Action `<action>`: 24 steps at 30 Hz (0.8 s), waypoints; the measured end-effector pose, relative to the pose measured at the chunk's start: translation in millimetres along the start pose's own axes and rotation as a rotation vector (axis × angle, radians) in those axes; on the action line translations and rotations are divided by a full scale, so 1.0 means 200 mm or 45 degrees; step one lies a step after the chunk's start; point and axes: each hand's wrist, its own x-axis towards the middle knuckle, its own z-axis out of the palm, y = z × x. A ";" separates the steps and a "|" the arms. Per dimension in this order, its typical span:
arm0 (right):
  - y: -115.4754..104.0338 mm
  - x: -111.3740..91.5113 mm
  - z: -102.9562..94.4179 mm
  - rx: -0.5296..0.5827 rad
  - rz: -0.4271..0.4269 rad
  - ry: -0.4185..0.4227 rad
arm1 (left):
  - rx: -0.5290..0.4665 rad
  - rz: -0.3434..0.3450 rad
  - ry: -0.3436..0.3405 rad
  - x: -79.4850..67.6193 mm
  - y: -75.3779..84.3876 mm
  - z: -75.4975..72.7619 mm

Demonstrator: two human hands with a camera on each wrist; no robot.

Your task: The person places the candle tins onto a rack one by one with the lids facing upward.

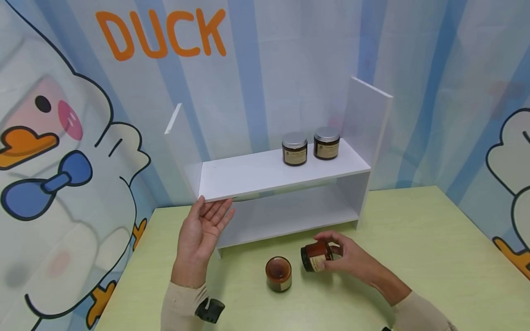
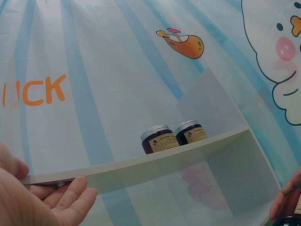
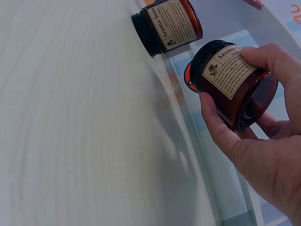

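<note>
My right hand [image 1: 352,262] grips an amber glass candle jar [image 3: 235,84] around its side, thumb on the cream "Aroma" label. The jar is tipped over, its dark ribbed end toward the left in the head view and its glass base toward my palm. Beside it a matching jar [image 1: 279,274] stands upside down on the table, base up. My left hand [image 1: 200,239] holds the front left corner of the white shelf's upper board [image 1: 244,177], palm up, thumb at the top edge and fingers beneath. Two silver-lidded jars [image 1: 295,149] [image 1: 326,143] stand at the right on that board.
The white two-tier shelf has tall side panels [image 1: 368,119] and a lower board [image 1: 290,214]. It stands at the back of the pale green table [image 1: 422,257], before a blue-striped curtain [image 1: 281,69] with duck drawings.
</note>
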 end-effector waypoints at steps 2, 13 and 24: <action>0.00 0.00 0.00 0.004 0.006 -0.003 | 0.004 0.002 -0.001 0.00 0.00 0.00; 0.00 0.00 0.00 -0.091 0.008 -0.014 | -0.002 -0.007 0.003 0.00 0.00 0.00; -0.02 -0.01 0.00 -0.051 0.047 0.059 | -0.001 -0.002 -0.005 0.00 0.00 0.00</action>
